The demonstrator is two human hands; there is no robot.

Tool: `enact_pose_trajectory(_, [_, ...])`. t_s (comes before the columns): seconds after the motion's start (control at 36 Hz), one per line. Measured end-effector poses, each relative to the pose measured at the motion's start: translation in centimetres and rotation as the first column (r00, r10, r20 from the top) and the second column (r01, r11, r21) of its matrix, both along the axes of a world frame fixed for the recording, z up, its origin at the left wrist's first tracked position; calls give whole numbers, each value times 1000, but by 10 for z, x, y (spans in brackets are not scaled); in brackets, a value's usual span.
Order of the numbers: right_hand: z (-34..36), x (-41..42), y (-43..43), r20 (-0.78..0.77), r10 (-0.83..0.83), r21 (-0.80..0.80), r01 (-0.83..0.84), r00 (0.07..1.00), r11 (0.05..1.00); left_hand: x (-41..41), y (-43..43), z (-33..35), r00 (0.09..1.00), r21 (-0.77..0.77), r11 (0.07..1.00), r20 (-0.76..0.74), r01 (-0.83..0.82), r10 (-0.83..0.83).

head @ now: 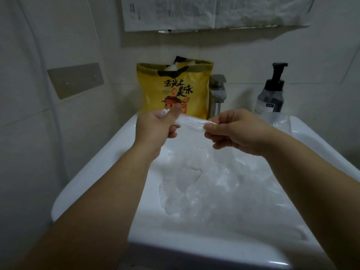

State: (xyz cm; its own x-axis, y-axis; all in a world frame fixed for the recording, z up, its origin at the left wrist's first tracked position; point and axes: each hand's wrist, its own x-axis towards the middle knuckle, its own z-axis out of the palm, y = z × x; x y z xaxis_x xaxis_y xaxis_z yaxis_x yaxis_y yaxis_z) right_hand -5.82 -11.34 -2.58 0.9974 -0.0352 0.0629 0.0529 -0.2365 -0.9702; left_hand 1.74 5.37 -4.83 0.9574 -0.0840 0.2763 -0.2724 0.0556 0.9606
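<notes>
From the head camera you look down at a white sink, with both forearms reaching in from the bottom of the frame. Your left hand and right hand are raised above the back part of the basin, near each other but not touching. A clear plastic sheet is held between them.

Your left fingers are curled, and the thumb presses a bunched white end of the sheet against them. Your right fingers pinch the other end of the top edge, with the remaining fingers folded under the palm. Between the two grips the top edge runs as a narrow, gathered band. Below it the sheet hangs down in crinkled folds and spreads over the basin, where its lower part seems to lie on the porcelain. I cannot tell whether it is a bag or a single layer.

Behind your hands, on the back ledge of the sink, a yellow printed bag stands upright with its top open. Just to its right is a metal faucet, and farther right a dark pump bottle. More crumpled clear plastic lies in front of the bottle. On the wall, printed papers hang above, and a metal plate sits on the left.
</notes>
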Motion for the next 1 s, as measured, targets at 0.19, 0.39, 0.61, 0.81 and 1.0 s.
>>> enact_pose_trajectory(0.19, [29, 18, -4, 0, -6, -6, 6, 1000, 1000, 15, 17, 30, 983, 45, 983, -45, 179, -177])
enact_pose_trajectory(0.39, [47, 49, 10, 134, -26, 66, 17, 991, 998, 41, 23, 52, 997, 26, 1000, 74, -13, 11])
enact_pose_trajectory(0.61, [79, 93, 19, 328, -207, -39, 232, 922, 972, 80, 31, 78, 1000, 4, 1000, -1, 7, -7])
enact_pose_trajectory(0.81, [111, 150, 22, 536, -268, -326, 489, 801, 810, 117, 45, 89, 992, 183, 975, 12, -129, 128])
enact_pose_trajectory(1.0, [117, 201, 45, 430, -97, -679, 393, 898, 620, 139, 43, 93, 997, 347, 937, -47, -45, 65])
